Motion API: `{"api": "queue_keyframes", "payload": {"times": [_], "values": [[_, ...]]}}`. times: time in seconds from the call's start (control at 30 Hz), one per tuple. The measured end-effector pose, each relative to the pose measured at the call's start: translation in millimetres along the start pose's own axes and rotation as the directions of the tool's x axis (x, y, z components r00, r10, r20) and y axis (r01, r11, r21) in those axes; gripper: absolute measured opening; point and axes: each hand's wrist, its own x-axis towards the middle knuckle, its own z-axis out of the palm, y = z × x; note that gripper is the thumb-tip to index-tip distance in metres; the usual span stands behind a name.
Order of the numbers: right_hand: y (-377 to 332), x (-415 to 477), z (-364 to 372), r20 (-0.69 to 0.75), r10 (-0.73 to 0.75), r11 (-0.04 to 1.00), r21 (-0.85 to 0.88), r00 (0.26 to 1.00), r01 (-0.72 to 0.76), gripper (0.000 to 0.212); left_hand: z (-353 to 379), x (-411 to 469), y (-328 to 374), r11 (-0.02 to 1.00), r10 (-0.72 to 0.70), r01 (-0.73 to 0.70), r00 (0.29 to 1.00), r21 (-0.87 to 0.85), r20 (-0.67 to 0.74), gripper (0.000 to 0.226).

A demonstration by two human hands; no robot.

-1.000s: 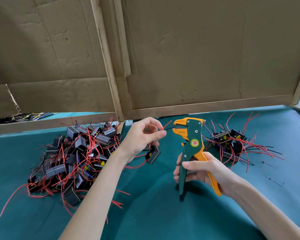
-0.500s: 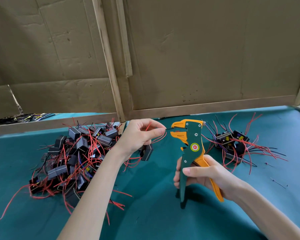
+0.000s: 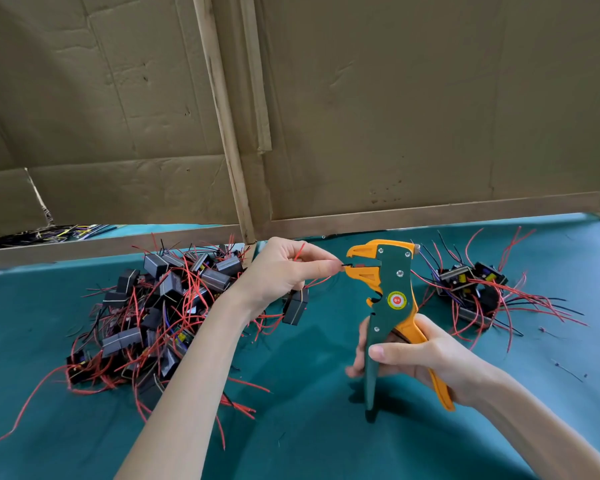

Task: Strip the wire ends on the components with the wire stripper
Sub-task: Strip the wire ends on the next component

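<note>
My right hand [image 3: 420,358] grips the handles of a green and orange wire stripper [image 3: 390,299], held upright with its orange jaws pointing left. My left hand [image 3: 284,271] pinches a thin black wire, and the wire's tip sits between the stripper's jaws. A black box-shaped component [image 3: 296,306] hangs on its wires below my left hand. A big pile of black components with red and black wires [image 3: 153,306] lies on the green cloth at the left. A smaller pile of components [image 3: 471,289] lies at the right behind the stripper.
The teal cloth [image 3: 309,427] covers the table. Cardboard walls with wooden battens [image 3: 229,133] close off the back. Loose wire offcuts [image 3: 565,368] lie on the cloth at the right. More wires [image 3: 49,233] show through a gap at the far left.
My left hand has moved right, bringing the black wire's tip into the stripper's jaws. The hanging component swung along under the hand. The stripper stayed upright in my right hand.
</note>
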Motion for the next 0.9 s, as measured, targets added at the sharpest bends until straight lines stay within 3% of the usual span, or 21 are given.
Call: {"api": "queue_keyframes", "payload": {"times": [0.27,0.47,0.6,0.83,0.9], "values": [[-2,-1,3,0.03,0.024,1.0,-0.01,0.999,-0.024,0.034,-6,-5,7,0.999,0.016,-0.018,0.999,0.05,0.052,0.016],[-4,-2,5,-0.036,0.014,0.998,-0.065,0.999,-0.016,0.023,-8,-6,8,0.996,0.032,-0.039,0.997,0.085,0.073,0.029],[-4,-3,5,-0.066,0.013,0.996,-0.085,0.998,-0.019,0.015,-10,-6,8,0.995,0.026,-0.034,0.997,0.097,0.079,0.023],[-1,-1,13,-0.107,0.015,0.992,-0.122,0.994,-0.028,0.029,-15,-6,6,0.991,0.032,-0.044,0.995,0.125,0.093,0.005],[1,-1,15,-0.116,0.011,0.991,-0.13,0.993,-0.026,0.023,-16,-6,5,0.992,0.041,-0.051,0.995,0.118,0.091,0.005]]}}
